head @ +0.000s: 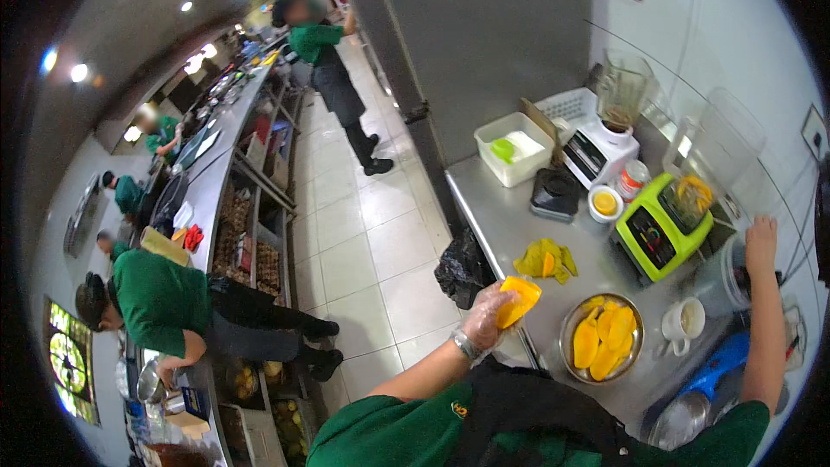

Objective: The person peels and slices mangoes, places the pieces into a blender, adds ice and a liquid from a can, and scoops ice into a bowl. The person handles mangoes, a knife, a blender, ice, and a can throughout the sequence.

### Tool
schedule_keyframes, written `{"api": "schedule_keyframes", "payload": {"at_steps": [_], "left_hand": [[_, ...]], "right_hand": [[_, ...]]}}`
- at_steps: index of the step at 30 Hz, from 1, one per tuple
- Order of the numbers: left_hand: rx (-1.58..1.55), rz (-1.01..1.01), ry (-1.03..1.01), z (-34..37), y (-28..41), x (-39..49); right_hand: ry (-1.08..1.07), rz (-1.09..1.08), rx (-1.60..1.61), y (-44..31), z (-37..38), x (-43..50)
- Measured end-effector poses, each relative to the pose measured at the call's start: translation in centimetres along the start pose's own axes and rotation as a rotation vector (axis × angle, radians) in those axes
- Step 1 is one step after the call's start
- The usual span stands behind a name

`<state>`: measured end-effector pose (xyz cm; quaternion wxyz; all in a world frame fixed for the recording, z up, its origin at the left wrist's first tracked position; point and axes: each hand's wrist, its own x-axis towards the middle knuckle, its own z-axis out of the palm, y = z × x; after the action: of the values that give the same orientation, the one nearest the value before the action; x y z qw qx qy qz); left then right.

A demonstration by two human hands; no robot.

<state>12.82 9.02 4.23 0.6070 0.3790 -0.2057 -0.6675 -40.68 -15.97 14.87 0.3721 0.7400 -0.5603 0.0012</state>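
Note:
My left hand (487, 319), in a clear plastic glove, grips a piece of peeled mango (519, 302) near the front edge of the steel table. To its right, a round metal bowl (639, 345) holds several yellow mango pieces (604, 336). Mango peels (543, 261) lie on the tabletop above the bowl. My right hand (761, 237) is stretched out by the wall, just right of a green blender (661, 227) with mango in its jar (697, 198). A bluish clear container (720, 279) stands beside that arm. Whether those fingers hold anything is unclear.
A white blender (600, 149), a can (633, 180), a small white cup (605, 203) and a white tub (512, 148) with a green scoop stand farther back. A white mug (683, 319) is near the bowl. Co-workers (162, 298) work along a long counter (211, 188) at left.

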Motion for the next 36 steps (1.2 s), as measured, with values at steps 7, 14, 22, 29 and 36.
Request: {"api": "schedule_keyframes", "payload": {"at_steps": [7,14,22,29,36], "left_hand": [[-0.432,-0.306,0.034,3.3,-2.1,1.1],[-0.387,-0.465,-0.255,10.6,-2.1,2.0],[-0.232,-0.167,-0.344,17.6,-6.0,3.6],[-0.239,0.117,-0.314,19.0,-6.6,3.6],[-0.285,0.213,-0.305,18.2,-6.4,3.2]], "right_hand": [[-0.234,0.321,0.376,-2.0,-13.7,-5.7],[-0.170,0.821,0.848,-7.0,-13.9,-16.6],[0.112,1.034,1.805,-19.4,-19.2,-21.3],[0.195,0.454,1.317,-22.4,-24.2,-17.5],[0.029,0.433,1.357,-22.9,-24.3,-16.4]]}}
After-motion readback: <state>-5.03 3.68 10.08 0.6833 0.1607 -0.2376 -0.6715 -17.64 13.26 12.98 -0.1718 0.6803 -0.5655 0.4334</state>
